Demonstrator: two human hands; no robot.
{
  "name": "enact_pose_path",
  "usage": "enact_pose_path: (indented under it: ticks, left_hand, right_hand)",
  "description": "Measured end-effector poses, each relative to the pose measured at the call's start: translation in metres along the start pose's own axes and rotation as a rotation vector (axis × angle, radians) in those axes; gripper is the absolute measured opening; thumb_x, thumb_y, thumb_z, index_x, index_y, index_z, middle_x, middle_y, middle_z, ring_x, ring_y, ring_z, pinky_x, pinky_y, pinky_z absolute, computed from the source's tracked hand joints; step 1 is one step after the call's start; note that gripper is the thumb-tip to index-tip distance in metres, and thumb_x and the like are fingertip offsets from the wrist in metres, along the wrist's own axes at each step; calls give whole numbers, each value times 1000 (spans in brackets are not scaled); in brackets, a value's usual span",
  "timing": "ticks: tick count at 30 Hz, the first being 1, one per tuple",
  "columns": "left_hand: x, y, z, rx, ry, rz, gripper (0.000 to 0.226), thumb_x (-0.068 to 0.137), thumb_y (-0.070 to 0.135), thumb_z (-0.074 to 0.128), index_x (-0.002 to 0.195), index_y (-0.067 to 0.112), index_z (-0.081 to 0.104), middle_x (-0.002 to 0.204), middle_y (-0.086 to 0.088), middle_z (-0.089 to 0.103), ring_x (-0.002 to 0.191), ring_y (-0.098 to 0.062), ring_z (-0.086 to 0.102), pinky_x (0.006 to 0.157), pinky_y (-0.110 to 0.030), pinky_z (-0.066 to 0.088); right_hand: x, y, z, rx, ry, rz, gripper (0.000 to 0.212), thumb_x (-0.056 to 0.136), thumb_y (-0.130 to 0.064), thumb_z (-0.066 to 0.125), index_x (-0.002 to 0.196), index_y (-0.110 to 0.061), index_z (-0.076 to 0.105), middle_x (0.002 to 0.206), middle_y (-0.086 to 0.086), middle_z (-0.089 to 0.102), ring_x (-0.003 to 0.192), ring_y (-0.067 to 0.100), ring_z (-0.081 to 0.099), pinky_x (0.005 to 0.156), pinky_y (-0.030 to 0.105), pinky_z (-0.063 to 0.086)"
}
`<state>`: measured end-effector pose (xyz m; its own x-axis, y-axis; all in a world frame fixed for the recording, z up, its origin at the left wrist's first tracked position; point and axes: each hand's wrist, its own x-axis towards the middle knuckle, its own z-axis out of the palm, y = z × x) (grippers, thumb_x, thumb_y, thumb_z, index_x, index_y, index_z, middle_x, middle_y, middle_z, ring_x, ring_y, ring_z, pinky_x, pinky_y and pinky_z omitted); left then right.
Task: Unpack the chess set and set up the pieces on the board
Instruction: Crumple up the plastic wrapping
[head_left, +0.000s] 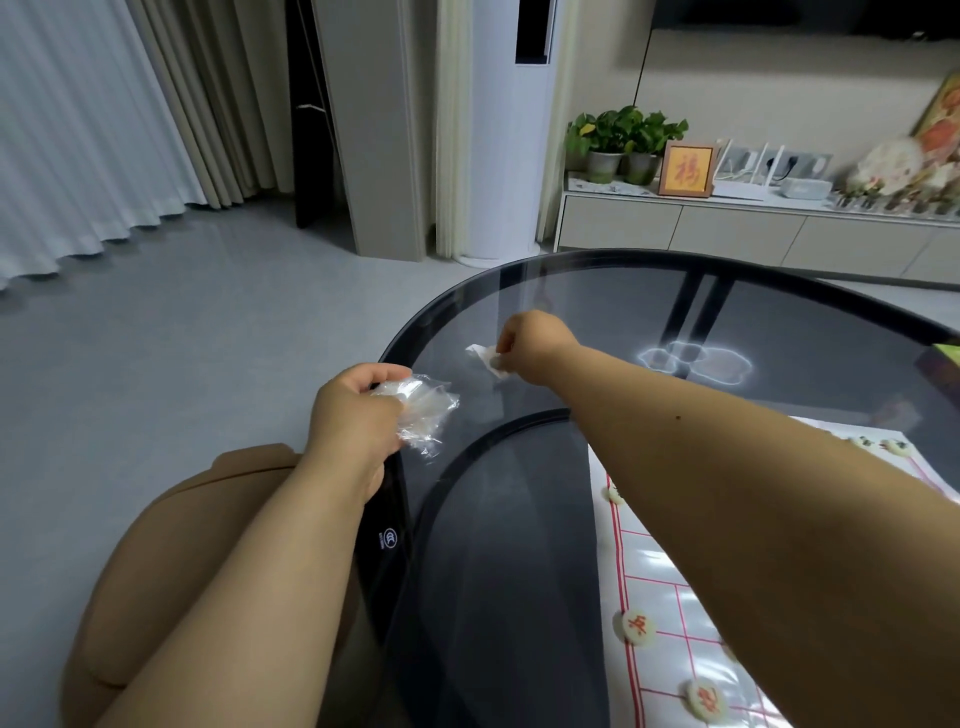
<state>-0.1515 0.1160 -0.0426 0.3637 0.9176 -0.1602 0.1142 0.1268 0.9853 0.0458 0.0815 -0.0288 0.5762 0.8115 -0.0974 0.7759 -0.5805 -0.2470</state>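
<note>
My left hand (358, 410) grips a crumpled clear plastic bag (423, 410) at the left edge of the round dark glass table (597, 291). Farther out over the table, my right hand (530, 340) pinches a small white crumpled wrapper (485, 358) that touches the glass. A white paper board with red grid lines (670, 582) lies at the lower right, partly hidden under my right forearm. Round cream pieces with red characters (638, 626) (705, 699) sit along its left edge, and pieces with dark characters (893, 446) stand at its far edge.
A lower round dark table (498, 545) shows beneath the glass. A tan cushioned seat (171, 525) is at the lower left. A dark box edge (940, 364) lies at the table's right. Behind stand a white tower unit (506, 156) and a cabinet with plants (623, 140).
</note>
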Motion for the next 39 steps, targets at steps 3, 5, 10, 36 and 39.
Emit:
enact_pose_path:
  ticks: [3, 5, 10, 36, 39]
  left_hand:
    - [-1, -2, -3, -12, -8, -41, 39, 85, -16, 43, 96, 14, 66, 95, -6, 64, 86, -30, 67, 81, -49, 58]
    - [-4, -2, -6, -12, -21, -46, 39, 86, -16, 43, 99, 13, 65, 95, -7, 64, 88, -30, 68, 82, -48, 57]
    - [-20, 12, -18, -210, -108, -89, 18, 92, -1, 48, 93, 5, 65, 85, -14, 70, 76, -27, 70, 71, -42, 59]
    - [-98, -62, -208, -79, 472, -47, 25, 84, -8, 54, 104, 7, 60, 98, -14, 67, 80, -27, 66, 74, -36, 55]
    - [-102, -67, -221, -50, 512, -32, 24, 85, -6, 55, 103, 9, 60, 95, -10, 65, 71, -19, 63, 59, -26, 50]
  right_hand:
    - [-10, 0, -4, 65, -7, 41, 32, 91, -30, 58, 104, -3, 68, 102, 10, 69, 91, 24, 65, 86, 33, 54]
    - [-27, -6, -5, 412, 31, 34, 22, 89, -27, 63, 91, -5, 67, 77, 6, 65, 67, 18, 60, 65, 22, 53]
    - [-76, -55, 5, 775, 117, -228, 7, 84, -13, 69, 83, -7, 67, 58, -6, 53, 46, 3, 44, 43, 11, 35]
    - [-181, -185, 131, 118, -469, -453, 44, 100, -35, 35, 131, -9, 52, 138, 16, 46, 129, 32, 40, 106, 41, 33]
    - [-187, -179, 151, -75, -489, -508, 51, 97, -48, 33, 140, -21, 38, 148, 7, 28, 140, 29, 18, 113, 49, 20]
